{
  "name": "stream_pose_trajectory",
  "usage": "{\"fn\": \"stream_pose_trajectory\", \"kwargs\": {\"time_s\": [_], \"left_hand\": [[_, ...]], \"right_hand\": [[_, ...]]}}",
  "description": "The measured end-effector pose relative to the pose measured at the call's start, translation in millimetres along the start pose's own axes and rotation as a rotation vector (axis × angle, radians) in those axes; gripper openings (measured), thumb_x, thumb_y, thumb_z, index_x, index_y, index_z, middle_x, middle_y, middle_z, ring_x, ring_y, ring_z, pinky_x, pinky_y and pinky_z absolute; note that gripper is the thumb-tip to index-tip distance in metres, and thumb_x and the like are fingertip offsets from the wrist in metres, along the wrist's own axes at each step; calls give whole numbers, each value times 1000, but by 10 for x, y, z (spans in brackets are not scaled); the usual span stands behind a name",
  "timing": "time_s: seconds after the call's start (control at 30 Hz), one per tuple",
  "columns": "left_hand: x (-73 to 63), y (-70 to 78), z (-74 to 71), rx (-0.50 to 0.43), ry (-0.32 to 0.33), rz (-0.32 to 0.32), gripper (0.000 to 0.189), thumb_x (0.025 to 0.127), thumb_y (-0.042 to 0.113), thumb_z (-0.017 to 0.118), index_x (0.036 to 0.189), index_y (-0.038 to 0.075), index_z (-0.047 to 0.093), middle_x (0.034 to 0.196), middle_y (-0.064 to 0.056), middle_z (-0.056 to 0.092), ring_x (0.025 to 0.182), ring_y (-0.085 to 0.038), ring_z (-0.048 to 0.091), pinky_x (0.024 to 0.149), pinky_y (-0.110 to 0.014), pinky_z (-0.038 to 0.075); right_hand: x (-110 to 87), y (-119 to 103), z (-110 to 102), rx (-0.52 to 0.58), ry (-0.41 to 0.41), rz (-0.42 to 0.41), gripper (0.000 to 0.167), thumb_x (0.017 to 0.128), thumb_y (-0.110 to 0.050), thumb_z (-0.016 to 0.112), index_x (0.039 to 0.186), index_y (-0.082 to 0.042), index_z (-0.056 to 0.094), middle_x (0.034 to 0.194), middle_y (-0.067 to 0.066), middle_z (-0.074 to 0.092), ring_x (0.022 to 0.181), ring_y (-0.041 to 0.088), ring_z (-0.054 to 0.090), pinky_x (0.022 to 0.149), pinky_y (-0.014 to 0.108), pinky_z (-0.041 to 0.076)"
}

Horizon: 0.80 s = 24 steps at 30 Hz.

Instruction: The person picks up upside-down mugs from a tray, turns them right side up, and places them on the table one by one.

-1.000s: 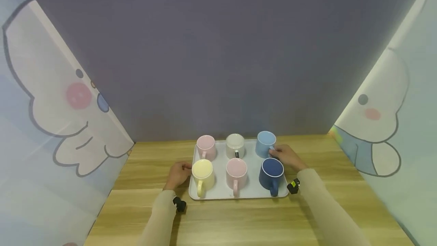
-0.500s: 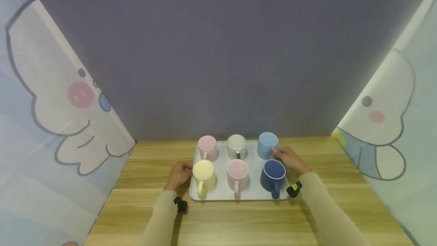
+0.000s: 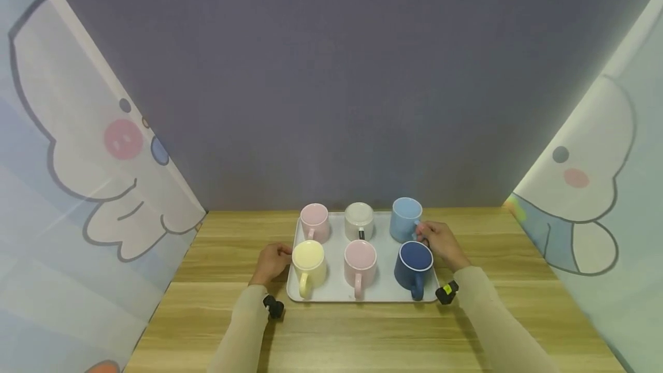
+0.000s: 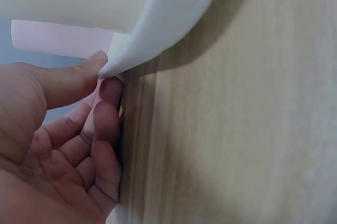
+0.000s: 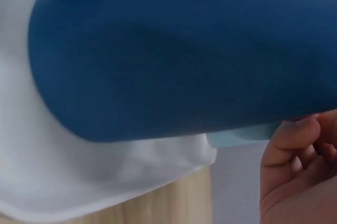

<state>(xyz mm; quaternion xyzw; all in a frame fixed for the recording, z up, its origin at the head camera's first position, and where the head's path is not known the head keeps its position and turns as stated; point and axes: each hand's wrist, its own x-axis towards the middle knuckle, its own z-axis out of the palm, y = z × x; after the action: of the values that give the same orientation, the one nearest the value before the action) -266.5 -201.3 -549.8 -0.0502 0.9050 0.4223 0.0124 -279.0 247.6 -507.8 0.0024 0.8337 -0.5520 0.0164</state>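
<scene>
A white tray (image 3: 334, 286) lies on the table with mugs in two rows. My left hand (image 3: 271, 262) holds its left rim; in the left wrist view the thumb (image 4: 73, 79) is on the rim (image 4: 168, 19) with fingers curled below. The yellow mug (image 3: 309, 272) stands beside this hand. My right hand (image 3: 440, 242) pinches the handle of the light blue mug (image 3: 406, 223) at the back right. In the right wrist view the dark blue mug (image 5: 158, 66) hides most of the light blue mug (image 5: 237, 136) and part of the right hand (image 5: 300, 176).
A pink mug (image 3: 315, 224) and a white mug (image 3: 358, 223) stand in the back row. Another pink mug (image 3: 359, 266) is front centre. Behind the wooden table (image 3: 362, 338) rises a grey wall (image 3: 331, 85), with cartoon-printed sheets (image 3: 77, 102) at both sides.
The right fingers have shifted slightly to the right at the light blue mug's handle. Left hand, tray and mugs keep their places; the head view has moved a little.
</scene>
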Motion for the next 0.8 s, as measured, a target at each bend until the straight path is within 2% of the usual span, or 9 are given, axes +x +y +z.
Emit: {"fn": "stream_pose_trajectory", "kwargs": {"time_s": [0.27,0.57,0.8], "left_hand": [[11,-2,17,-29,-10,-25,11,88,12,74,95,3,74,85,-6,69,79,-17,60,67,-27,46],[-4,-17,10,-19,-5,-1,12,86,11,75,94,3,74,80,-6,68,75,-16,58,66,-27,45],[-14,-2,14,-11,5,-4,11,86,10,75,94,3,74,81,-6,68,75,-17,59,66,-28,46]], "right_hand": [[-92,-176,-39,11,26,-29,30,109,-15,48,98,10,62,79,-1,58,66,7,52,60,21,46],[-179,-350,-36,66,62,-51,29,108,-16,50,92,5,61,73,-5,56,60,6,48,53,21,42],[-266,-531,-33,99,52,-55,31,109,-21,49,93,3,61,73,-7,55,60,5,45,52,20,37]]}}
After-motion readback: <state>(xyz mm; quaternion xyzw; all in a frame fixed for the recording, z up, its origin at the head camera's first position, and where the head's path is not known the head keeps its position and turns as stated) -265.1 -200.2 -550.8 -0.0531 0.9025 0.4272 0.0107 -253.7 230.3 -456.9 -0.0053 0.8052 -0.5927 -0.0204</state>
